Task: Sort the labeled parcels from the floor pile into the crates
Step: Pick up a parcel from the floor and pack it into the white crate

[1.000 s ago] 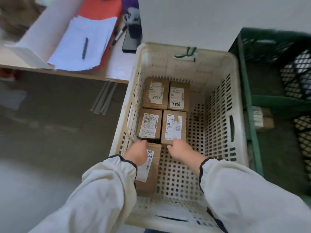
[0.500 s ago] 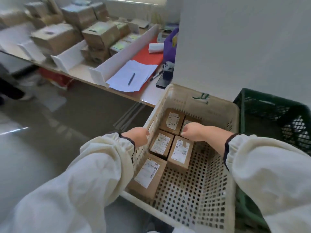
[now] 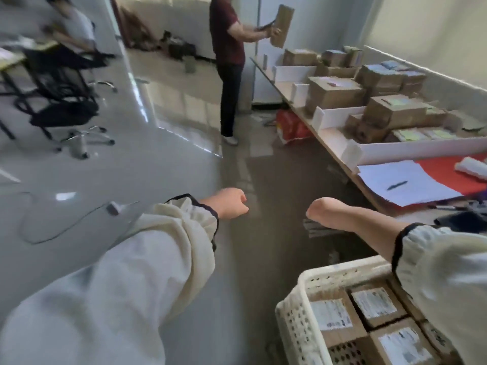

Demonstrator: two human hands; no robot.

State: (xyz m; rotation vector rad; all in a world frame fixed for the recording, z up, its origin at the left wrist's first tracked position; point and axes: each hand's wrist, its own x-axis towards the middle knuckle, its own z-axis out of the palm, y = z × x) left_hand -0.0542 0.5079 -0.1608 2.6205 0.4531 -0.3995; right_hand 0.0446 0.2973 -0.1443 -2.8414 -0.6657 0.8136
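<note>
Two hands are in the air over the grey floor (image 3: 163,180), and both are empty. The left hand (image 3: 232,204) is curled into a loose fist with nothing inside it. The right hand (image 3: 322,212) points away from the camera and its fingers are folded down out of sight, so I cannot tell if they are spread or closed; no parcel is in it. The hands are apart from each other, with bare floor between them. Both arms wear loose cream sleeves (image 3: 147,272) with a dark edge at the wrist.

At the bottom right stands a white perforated crate (image 3: 303,306). Inside it lie brown parcels (image 3: 334,322) with white labels, packed side by side and touching. The right arm passes over the far corner of the crate. The floor pile is not in view.

Along the right wall runs a long table (image 3: 332,138). On it are many cardboard boxes (image 3: 334,93), white dividers (image 3: 421,148), white paper (image 3: 400,183) with a pen (image 3: 397,185) on top, and a red sheet (image 3: 448,175).

Far ahead a person (image 3: 229,61) in a dark red shirt stands by the table end and holds a flat brown box (image 3: 282,26). At the left are black office chairs (image 3: 66,111), and a cable (image 3: 68,225) lies on the floor.
</note>
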